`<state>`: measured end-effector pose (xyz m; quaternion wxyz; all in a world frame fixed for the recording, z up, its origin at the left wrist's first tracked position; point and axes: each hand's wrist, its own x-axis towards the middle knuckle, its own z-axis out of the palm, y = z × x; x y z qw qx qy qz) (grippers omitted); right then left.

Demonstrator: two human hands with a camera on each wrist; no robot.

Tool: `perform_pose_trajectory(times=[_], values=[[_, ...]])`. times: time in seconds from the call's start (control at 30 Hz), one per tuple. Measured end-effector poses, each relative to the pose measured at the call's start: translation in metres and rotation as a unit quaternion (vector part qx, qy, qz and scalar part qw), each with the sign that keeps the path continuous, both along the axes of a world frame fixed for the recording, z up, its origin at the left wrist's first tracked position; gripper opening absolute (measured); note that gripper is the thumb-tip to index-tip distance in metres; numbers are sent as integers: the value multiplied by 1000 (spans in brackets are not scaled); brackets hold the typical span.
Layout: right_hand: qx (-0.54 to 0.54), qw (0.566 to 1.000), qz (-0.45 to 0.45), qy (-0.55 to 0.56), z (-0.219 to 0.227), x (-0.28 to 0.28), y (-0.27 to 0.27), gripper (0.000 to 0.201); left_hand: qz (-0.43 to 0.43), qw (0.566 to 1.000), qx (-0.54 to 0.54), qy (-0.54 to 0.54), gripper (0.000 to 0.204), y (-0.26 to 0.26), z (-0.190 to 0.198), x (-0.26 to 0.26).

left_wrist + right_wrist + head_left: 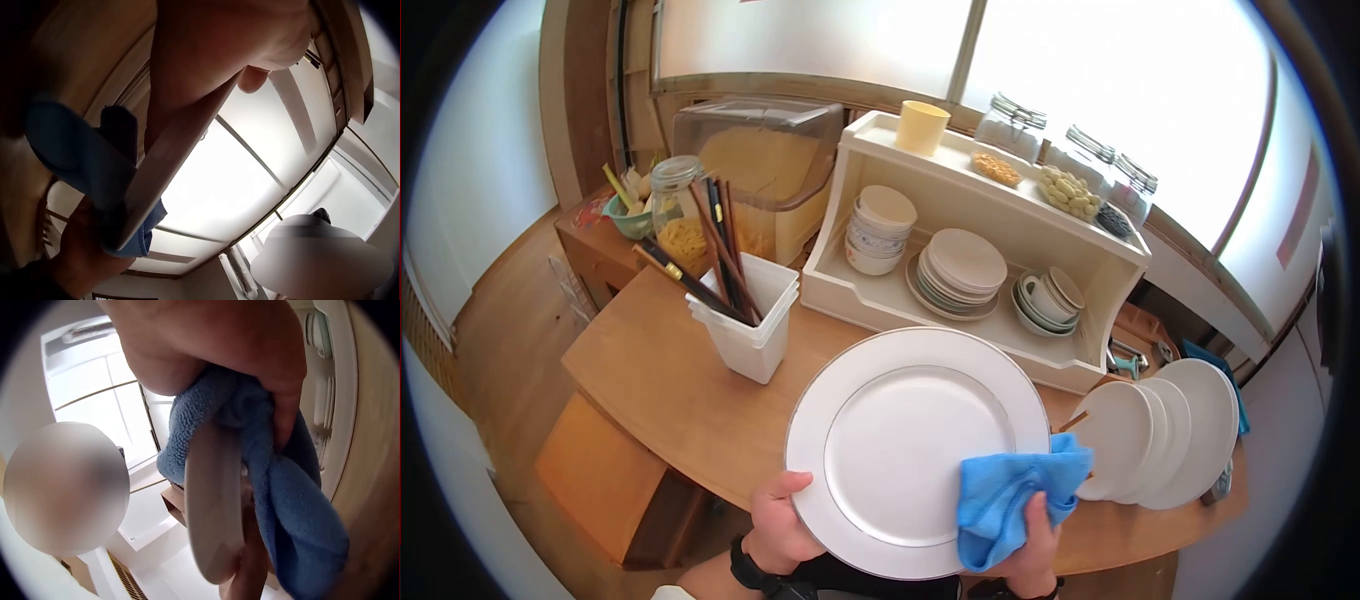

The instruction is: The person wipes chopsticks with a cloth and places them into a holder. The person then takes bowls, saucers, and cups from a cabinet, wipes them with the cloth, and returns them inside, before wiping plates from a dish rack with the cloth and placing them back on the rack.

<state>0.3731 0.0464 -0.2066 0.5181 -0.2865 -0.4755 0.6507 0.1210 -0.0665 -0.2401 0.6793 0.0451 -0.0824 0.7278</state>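
A large white plate (920, 450) with thin ring lines is held up in front of the body, over the table's near edge. My left hand (785, 520) grips its lower left rim, thumb on the upper face and fingers underneath. On the lower right rim, my right hand (1036, 550) pinches the plate through a blue cloth (1010, 495), thumb on top. The right wrist view shows the cloth (234, 406) folded over both faces of the rim, a loose end hanging down. From the left wrist, the plate (175, 156) appears edge-on.
White plates (1110, 440) stand upright in a row at the right. Behind, a cream shelf (960, 210) holds stacked bowls, plates and cups, with jars on top. A white container (755, 330) of chopsticks stands on the wooden table (650, 370) at left, near a jar of pasta (680, 215).
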Motion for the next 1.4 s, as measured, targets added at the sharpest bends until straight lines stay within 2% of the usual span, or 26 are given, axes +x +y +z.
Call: perform_pose_trajectory(times=[0.07,0.1,0.17,0.2,0.23,0.27,0.33,0.4,0.43,0.5,0.57,0.67,0.73,0.8,0.87,0.93,0.97,1.03,1.07,1.1,1.13,1.2,1.27,1.3,1.37,1.4], values=[[46,995,-84,39,5,9,14,43,15,1000,10,-1,62,-3,-1,-4],[48,995,-77,34,7,19,20,43,19,1000,-6,-9,62,-5,2,-10],[132,972,-192,28,12,38,25,47,24,999,-17,-17,62,-11,11,-12],[138,971,-193,30,25,29,24,47,80,990,-82,82,63,-13,19,-9],[291,945,-118,-87,39,18,22,47,133,964,-147,177,65,-13,22,-4],[427,880,-41,-203,55,0,16,48,127,965,-144,177,65,-10,21,1],[632,647,116,-410,75,-33,-1,50,129,970,-105,177,68,-6,17,13],[667,585,172,-429,73,-65,-24,63,-18,982,-126,136,71,-18,20,12],[665,585,171,-432,75,-73,-27,63,22,961,-135,239,78,-14,28,17],[664,533,220,-475,83,-87,-27,74,8,959,-157,238,78,-17,31,15],[665,534,202,-481,90,-92,-1,76,42,942,-187,275,77,-16,30,17],[656,534,150,-512,116,-93,26,75,146,941,-97,289,75,-6,22,28],[628,561,69,-535,113,-87,29,70,146,946,-76,280,76,-6,26,22],[616,579,114,-522,93,-86,7,72,148,948,-58,276,77,-13,24,17],[654,573,250,-426,81,-88,-17,65,67,960,-114,248,79,-20,23,15],[690,545,242,-411,80,-98,-5,71,46,967,-107,227,82,-17,23,17],[726,513,237,-392,84,-104,2,77,115,912,-66,389,81,-17,10,16],[721,521,172,-424,110,-111,19,76,242,708,20,663,80,-19,-5,16],[713,523,109,-454,121,-110,27,74,245,707,20,663,80,-17,-1,20],[715,522,109,-453,126,-104,32,74,197,855,-43,478,79,-12,14,27],[675,543,65,-496,131,-99,37,70,138,950,-101,263,79,-9,27,28],[634,559,24,-534,129,-94,37,65,150,948,-100,263,83,-8,31,20],[619,566,120,-531,106,-82,25,58,165,959,-35,226,77,-6,27,15],[620,566,120,-530,99,-82,17,58,165,959,-35,227,77,-8,27,16],[660,539,251,-458,93,-84,-5,69,83,957,-114,253,86,-15,30,20],[658,545,246,-457,101,-87,-8,69,68,962,-113,239,85,-15,32,24]])
